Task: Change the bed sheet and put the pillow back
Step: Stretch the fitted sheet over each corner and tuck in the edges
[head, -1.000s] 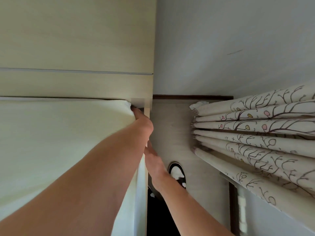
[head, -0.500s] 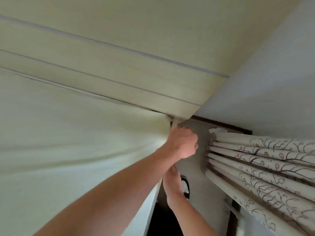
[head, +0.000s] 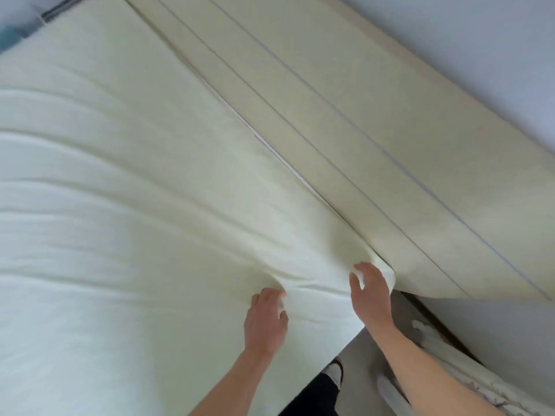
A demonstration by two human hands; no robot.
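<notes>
A pale cream bed sheet (head: 150,205) covers the mattress, and its wrinkles run toward my hands at the near right corner. My left hand (head: 265,321) grips a bunched fold of the sheet with curled fingers. My right hand (head: 371,295) rests on the sheet's corner beside the headboard, fingers loosely bent and spread. The corner's edge (head: 387,273) sticks up a little past that hand. No pillow is in view.
The cream headboard (head: 360,130) with thin grooves runs diagonally along the bed, under a grey wall (head: 480,40). A patterned curtain (head: 480,391) hangs at the lower right. My foot (head: 334,370) stands on the narrow floor strip beside the bed. Something blue (head: 9,37) shows at the top left.
The view has swung left over the bed. My left hand has left the corner by the headboard and now grips the sheet on top. My right hand has come up from the bed's side onto the corner.
</notes>
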